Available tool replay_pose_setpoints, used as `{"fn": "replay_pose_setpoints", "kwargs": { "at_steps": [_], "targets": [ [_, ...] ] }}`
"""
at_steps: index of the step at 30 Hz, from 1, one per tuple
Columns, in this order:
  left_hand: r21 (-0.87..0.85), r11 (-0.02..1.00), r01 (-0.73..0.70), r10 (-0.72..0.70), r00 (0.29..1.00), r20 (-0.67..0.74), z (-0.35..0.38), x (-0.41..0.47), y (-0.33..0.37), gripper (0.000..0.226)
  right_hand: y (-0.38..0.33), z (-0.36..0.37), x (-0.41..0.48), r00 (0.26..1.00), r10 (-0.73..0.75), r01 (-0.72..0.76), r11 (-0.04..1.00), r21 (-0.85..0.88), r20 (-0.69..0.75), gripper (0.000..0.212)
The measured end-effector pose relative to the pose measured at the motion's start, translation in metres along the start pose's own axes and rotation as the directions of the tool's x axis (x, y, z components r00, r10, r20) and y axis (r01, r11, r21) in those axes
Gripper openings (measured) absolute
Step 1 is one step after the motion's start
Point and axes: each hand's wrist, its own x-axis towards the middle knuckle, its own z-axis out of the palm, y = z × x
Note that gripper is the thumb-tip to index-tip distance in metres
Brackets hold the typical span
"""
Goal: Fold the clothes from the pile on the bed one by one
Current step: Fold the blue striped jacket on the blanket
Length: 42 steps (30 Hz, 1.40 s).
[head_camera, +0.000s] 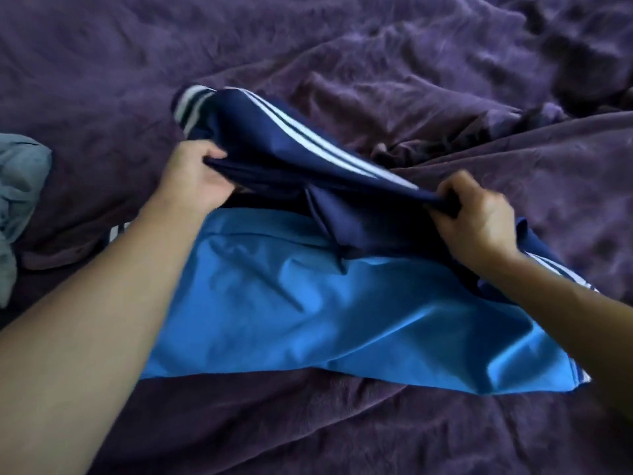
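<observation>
Head view, and at the left edge of the frame a crumpled grey-blue garment (19, 200) sits just beside the action, on a rumpled purple bedspread (376, 63). Centre frame, a navy and bright-blue track jacket with white stripes (291, 303) lies partly spread there. The left hand (195, 180) grips its raised sleeve near the cuff while the right hand (476, 217) pinches its shoulder end, both arms stretched forward.

Fingers of the left hand (195, 176) vanish under the navy sleeve (274, 145), the right hand (476, 221) is a bit blurred, a corner of the blue jacket (308, 303) hides beneath that forearm, and a grey-blue garment (20, 200) gets chopped off by the left edge.
</observation>
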Motion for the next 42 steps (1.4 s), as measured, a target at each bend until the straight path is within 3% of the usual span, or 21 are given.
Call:
{"fn": "replay_pose_setpoints", "kwargs": {
  "at_steps": [2,4,6,10,12,14,17,19,21,23,25,28,31,32,34,36,38,40,42],
  "targets": [
    [-0.054,0.999,-0.01,0.014,0.997,0.077,-0.037,-0.027,0.015,0.04,-0.005,-0.017,0.004,0.988,-0.063,0.072,0.996,0.059,-0.145,0.017],
    [0.038,0.999,0.013,-0.014,0.999,0.035,-0.078,-0.053,0.011,0.032,-0.012,-0.025,-0.011,0.955,-0.252,0.264,0.963,0.063,-0.154,0.017],
    [0.071,0.994,0.08,-0.074,0.993,-0.087,-0.113,-0.073,-0.004,0.044,-0.019,-0.023,-0.043,0.891,-0.451,0.453,0.889,0.062,-0.043,0.018],
    [-0.055,0.972,0.23,-0.234,0.902,-0.364,-0.153,-0.1,-0.031,0.019,-0.015,0.001,-0.112,0.754,-0.614,0.643,0.762,-0.072,0.234,0.019],
    [0.052,0.953,0.3,-0.253,0.874,-0.415,-0.152,-0.108,-0.04,0.05,-0.011,0.011,-0.129,0.743,-0.595,0.645,0.758,-0.093,0.308,0.028],
    [0.296,0.893,0.339,-0.192,0.882,-0.431,-0.133,-0.114,-0.044,0.067,-0.011,0.016,-0.134,0.769,-0.561,0.612,0.784,-0.102,0.306,0.031],
    [0.479,0.827,0.296,-0.082,0.905,-0.418,-0.106,-0.109,-0.047,0.062,-0.018,0.018,-0.136,0.809,-0.517,0.564,0.816,-0.124,0.28,0.031],
    [0.574,0.785,0.233,0.01,0.922,-0.388,-0.094,-0.099,-0.042,0.039,-0.021,0.018,-0.135,0.815,-0.513,0.559,0.818,-0.134,0.271,0.03],
    [0.54,0.826,0.161,0.01,0.954,-0.299,-0.086,-0.092,-0.03,0.027,-0.024,0.014,-0.132,0.829,-0.498,0.541,0.829,-0.14,0.255,0.031],
    [0.304,0.952,0.027,0.026,0.985,-0.17,-0.088,-0.092,-0.015,0.033,-0.022,0.008,-0.13,0.867,-0.451,0.484,0.863,-0.145,0.211,0.03],
    [0.092,0.995,-0.039,0.05,0.991,-0.125,-0.105,-0.101,-0.008,0.039,-0.02,0.004,-0.132,0.901,-0.402,0.426,0.892,-0.152,0.165,0.029],
    [0.163,0.983,0.085,-0.035,0.957,-0.288,-0.15,-0.116,-0.022,0.04,-0.019,0.005,-0.143,0.889,-0.393,0.437,0.882,-0.179,0.233,0.032],
    [0.225,0.963,0.148,0.006,0.822,-0.569,-0.176,-0.122,-0.037,0.031,-0.019,0.011,-0.151,0.844,-0.281,0.417,0.879,-0.231,0.456,0.027],
    [0.315,0.944,0.099,0.108,0.809,-0.577,-0.174,-0.122,-0.04,0.029,-0.02,0.012,-0.152,0.845,-0.257,0.392,0.894,-0.216,0.469,0.03],
    [0.564,0.826,-0.003,0.293,0.857,-0.424,-0.162,-0.125,-0.052,0.031,-0.026,0.017,-0.15,0.874,-0.276,0.369,0.912,-0.177,0.399,0.035],
    [0.749,0.662,0.013,0.285,0.921,-0.267,-0.148,-0.131,-0.072,0.036,-0.035,0.022,-0.147,0.897,-0.299,0.366,0.915,-0.168,0.326,0.041],
    [0.883,0.465,0.067,0.254,0.945,-0.205,-0.14,-0.134,-0.089,0.027,-0.037,0.027,-0.14,0.895,-0.275,0.355,0.916,-0.188,0.352,0.048],
    [0.905,0.423,-0.037,0.351,0.928,-0.127,-0.14,-0.133,-0.088,0.018,-0.032,0.028,-0.128,0.88,-0.211,0.336,0.91,-0.244,0.425,0.054],
    [0.904,0.393,-0.169,0.505,0.861,-0.058,-0.147,-0.132,-0.071,0.018,-0.021,0.027,-0.115,0.87,-0.143,0.313,0.899,-0.307,0.471,0.06]
  ]
}}
